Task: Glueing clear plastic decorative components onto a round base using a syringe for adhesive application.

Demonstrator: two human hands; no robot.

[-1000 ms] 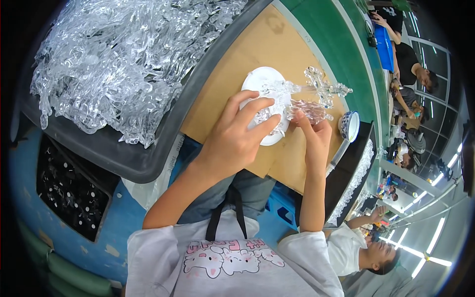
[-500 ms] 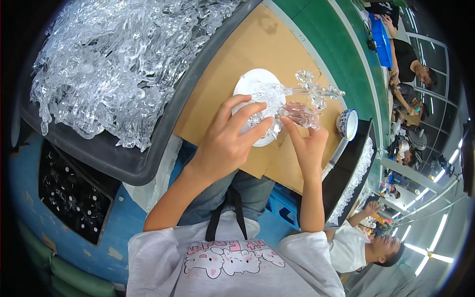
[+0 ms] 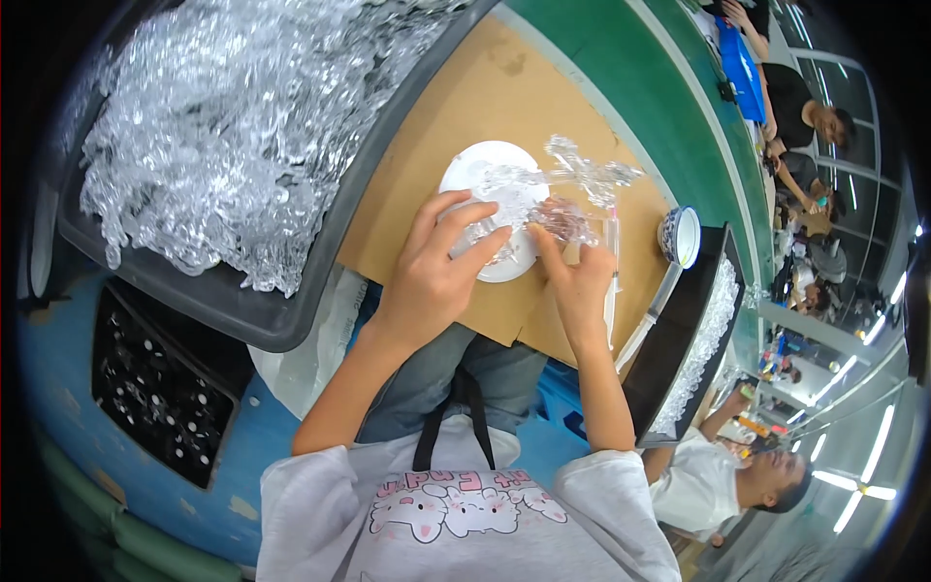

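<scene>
A clear plastic figure with branching, ornate parts [image 3: 593, 177] lies across a round white disc [image 3: 492, 155] on the brown board. My left hand [image 3: 432, 267] is closed round the near side of the clear plastic, fingertips on it over the disc. With thumb and fingers, my right hand [image 3: 582, 286] pinches a clear, ornate lower part of the same plastic, at the disc's right side. Fingers hide part of the grip, and glare blurs where one piece joins another. A slim syringe-like tube [image 3: 612, 262] lies just right of my right hand.
At left stands a large black bin [image 3: 320, 281] heaped with clear plastic pieces [image 3: 252, 136]. A blue-and-white bowl [image 3: 683, 236], a second syringe-like tube [image 3: 659, 303] and a long black tray [image 3: 669, 335] are at right. Below left sits a black tray with white discs [image 3: 160, 398]. Co-workers sit beyond.
The disc, the plastic and both hands appear slightly further left in the picture, as the view has shifted. The syringe-like tube beside my right hand now shows more fully.
</scene>
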